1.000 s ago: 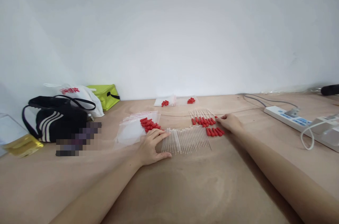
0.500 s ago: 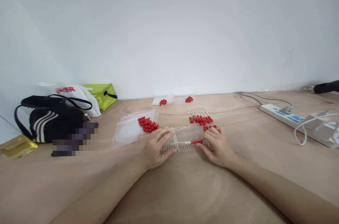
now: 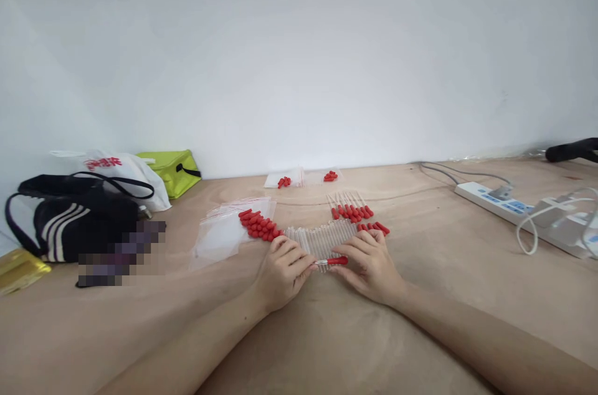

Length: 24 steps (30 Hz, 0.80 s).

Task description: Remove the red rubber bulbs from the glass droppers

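A glass dropper with a red rubber bulb (image 3: 337,261) lies crosswise between my two hands, over the near ends of a row of clear glass tubes (image 3: 322,238). My left hand (image 3: 286,271) is closed, pinching the glass end of this dropper between thumb and fingers. On the other side my right hand (image 3: 374,267) has thumb and fingertips closed about the red bulb. A heap of loose red rubber bulbs (image 3: 258,225) sits just beyond my left hand. Past my right hand lie several droppers with red bulbs fitted (image 3: 355,211).
Clear zip bags (image 3: 219,236) lie left of the heap, and small bags with red bulbs (image 3: 284,182) are near the wall. A black bag (image 3: 84,220), a white plastic bag and a lime-green bag (image 3: 172,171) stand left. A white power strip (image 3: 518,208) with cables lies right.
My left hand has moved right and closed on the dropper's glass tube. My right hand has shifted left and nearer, its fingers now at the red bulb. The view has turned slightly.
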Tool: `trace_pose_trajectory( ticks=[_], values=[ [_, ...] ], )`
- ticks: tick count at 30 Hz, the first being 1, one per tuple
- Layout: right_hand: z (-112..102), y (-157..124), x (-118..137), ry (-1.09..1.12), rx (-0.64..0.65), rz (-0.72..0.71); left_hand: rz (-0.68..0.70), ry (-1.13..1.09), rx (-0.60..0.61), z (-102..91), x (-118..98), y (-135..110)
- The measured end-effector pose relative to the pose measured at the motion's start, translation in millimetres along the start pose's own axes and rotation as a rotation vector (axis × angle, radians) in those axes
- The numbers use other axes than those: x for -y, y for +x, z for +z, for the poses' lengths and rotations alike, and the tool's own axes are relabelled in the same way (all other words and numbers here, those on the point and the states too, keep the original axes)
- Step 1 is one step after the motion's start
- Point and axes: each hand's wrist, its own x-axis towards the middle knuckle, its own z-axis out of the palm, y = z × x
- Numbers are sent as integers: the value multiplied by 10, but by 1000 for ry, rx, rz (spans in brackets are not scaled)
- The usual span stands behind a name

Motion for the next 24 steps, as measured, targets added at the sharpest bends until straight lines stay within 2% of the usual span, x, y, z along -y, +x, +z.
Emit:
trace_pose_trajectory(
  ticks=[6, 12, 21, 24],
  values=[
    [58, 0, -22, -74, -22, -76, -15, 11, -15, -13, -6, -6],
    [6, -14, -24, -60, 35, -109, -25, -7, -10, -11, -9, -25],
    [-33, -28, 4, -48, 40, -143, -11, -24, -5, -37, -36, -16],
    [-79, -52, -63, -50, 62, -125, -28, -44, -23, -77, 28, -53]
  ],
)
